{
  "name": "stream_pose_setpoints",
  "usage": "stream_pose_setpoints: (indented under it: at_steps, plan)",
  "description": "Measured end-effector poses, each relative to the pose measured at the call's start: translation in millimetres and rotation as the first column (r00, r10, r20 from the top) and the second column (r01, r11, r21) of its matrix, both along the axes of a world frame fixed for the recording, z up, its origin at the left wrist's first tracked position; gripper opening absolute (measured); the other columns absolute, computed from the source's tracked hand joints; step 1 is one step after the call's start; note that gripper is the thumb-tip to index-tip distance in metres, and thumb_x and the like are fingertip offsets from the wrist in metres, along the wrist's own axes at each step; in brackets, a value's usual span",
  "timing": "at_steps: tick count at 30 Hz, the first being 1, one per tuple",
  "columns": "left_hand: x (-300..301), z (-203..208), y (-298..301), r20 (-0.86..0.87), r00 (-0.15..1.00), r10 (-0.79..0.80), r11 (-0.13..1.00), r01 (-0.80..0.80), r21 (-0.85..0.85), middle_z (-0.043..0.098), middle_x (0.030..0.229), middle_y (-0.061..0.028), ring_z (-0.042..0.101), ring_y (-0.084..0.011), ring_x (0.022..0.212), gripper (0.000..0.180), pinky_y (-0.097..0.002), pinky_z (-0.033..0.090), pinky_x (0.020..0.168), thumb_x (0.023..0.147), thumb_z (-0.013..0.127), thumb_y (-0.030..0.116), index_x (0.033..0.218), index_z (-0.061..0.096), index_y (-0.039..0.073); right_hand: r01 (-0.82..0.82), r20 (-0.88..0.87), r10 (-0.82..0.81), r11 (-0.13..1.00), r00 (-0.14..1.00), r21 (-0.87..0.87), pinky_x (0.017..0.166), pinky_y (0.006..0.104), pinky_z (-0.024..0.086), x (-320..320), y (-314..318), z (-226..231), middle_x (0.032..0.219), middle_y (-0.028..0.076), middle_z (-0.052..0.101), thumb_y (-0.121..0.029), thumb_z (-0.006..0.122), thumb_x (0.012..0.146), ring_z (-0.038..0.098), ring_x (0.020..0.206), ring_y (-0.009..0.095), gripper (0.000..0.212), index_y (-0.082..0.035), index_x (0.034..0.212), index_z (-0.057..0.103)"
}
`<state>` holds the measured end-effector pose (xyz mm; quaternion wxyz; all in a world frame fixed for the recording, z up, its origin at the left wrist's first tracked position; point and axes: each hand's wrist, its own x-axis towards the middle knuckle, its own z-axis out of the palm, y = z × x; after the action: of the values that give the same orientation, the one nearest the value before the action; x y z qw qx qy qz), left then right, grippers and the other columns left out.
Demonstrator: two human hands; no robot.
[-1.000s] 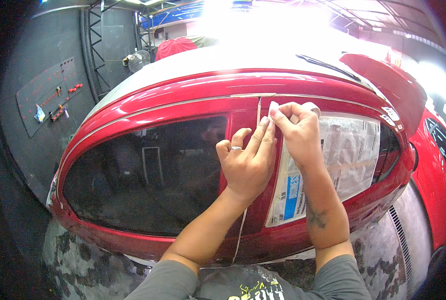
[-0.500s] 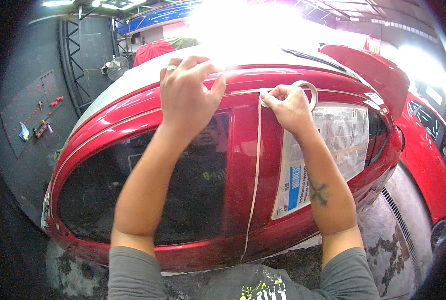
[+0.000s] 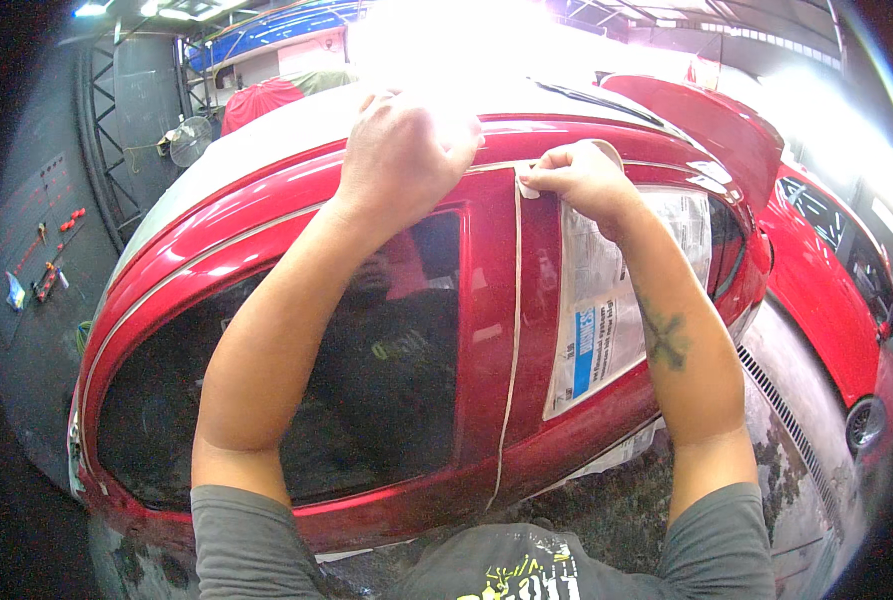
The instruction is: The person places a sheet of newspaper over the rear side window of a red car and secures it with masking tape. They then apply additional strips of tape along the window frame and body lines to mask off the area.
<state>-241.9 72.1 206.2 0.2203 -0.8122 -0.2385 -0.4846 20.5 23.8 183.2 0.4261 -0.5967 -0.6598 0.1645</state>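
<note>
A red car [image 3: 366, 500] with a white-looking roof fills the middle of the view. My right hand [image 3: 586, 182] pinches masking tape [image 3: 529, 185] at the top of the pillar between the side windows; part of the pale roll shows behind the hand. A thin strip of tape [image 3: 512, 380] runs down the door gap, and another lies along the roof edge. Raised at the roof edge, left of the tape, is my left hand [image 3: 403, 150]; its fingers curl away and are washed out by glare, so its grip is unclear.
Newspaper [image 3: 611, 300] covers the rear side window. The dark front window [image 3: 366, 400] is uncovered. Behind the car a red tailgate [image 3: 706, 125] stands raised, and another red car [image 3: 826, 290] is at the right. A fan [image 3: 188, 141] and hanging tools [image 3: 46, 280] are at the left.
My left hand has moved right, toward the tape, and its fingers look more curled. My right hand has turned, hiding most of the roll. The whole view has shifted slightly.
</note>
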Motion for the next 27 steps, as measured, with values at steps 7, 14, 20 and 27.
stream_pose_setpoints:
  at_steps: [7,14,20,27]
  plan:
    - [16.4,-8.7,-13.4,-0.128,0.894,-0.43,0.895,0.403,-0.189,0.084,0.12,-0.0188,0.079,-0.0367,0.118,0.027,-0.0487,0.059,0.11,0.1,0.082,0.02,0.122,0.086,0.006,-0.13,-0.072,0.146,0.974,0.987,0.187,0.091,0.0339,0.049,2.1,-34.5,-3.9,0.093,0.001,0.074,-0.042,0.091,0.098,0.063,0.092,0.012,0.037,-0.006,0.093,0.085]
    - [34.9,-3.8,-28.9,-0.091,0.909,-0.406,0.899,0.38,-0.22,0.086,0.114,-0.0142,0.079,-0.0279,0.107,0.024,-0.0433,0.061,0.103,0.099,0.086,0.019,0.119,0.087,0.005,-0.239,-0.039,0.268,0.908,0.963,0.344,0.085,0.031,0.053,11.9,-44.3,3.6,0.095,-0.001,0.071,-0.035,0.094,0.099,0.066,0.086,0.011,0.034,-0.003,0.096,0.085]
    - [34.3,22.6,-41.6,0.032,0.949,-0.314,0.815,0.287,-0.503,0.086,0.107,-0.0071,0.075,-0.0139,0.1,0.024,-0.0349,0.06,0.096,0.101,0.088,0.021,0.117,0.088,0.003,-0.255,-0.25,0.448,0.796,0.859,0.55,0.071,0.0263,0.051,20.1,-31.4,-1.2,0.094,0.001,0.079,-0.022,0.096,0.097,0.064,0.075,0.007,0.033,0.002,0.116,0.085]
    - [39.0,27.4,-45.7,0.116,0.92,-0.374,0.721,0.367,-0.589,0.086,0.096,-0.0102,0.074,-0.0186,0.085,0.036,-0.0381,0.06,0.086,0.103,0.083,0.031,0.118,0.087,-0.002,-0.292,0.051,0.346,0.691,0.937,0.662,0.075,0.0245,0.051,19.3,-33.2,-10.6,0.098,-0.002,0.08,-0.017,0.093,0.099,0.064,0.085,0.006,0.035,-0.007,0.13,0.085]
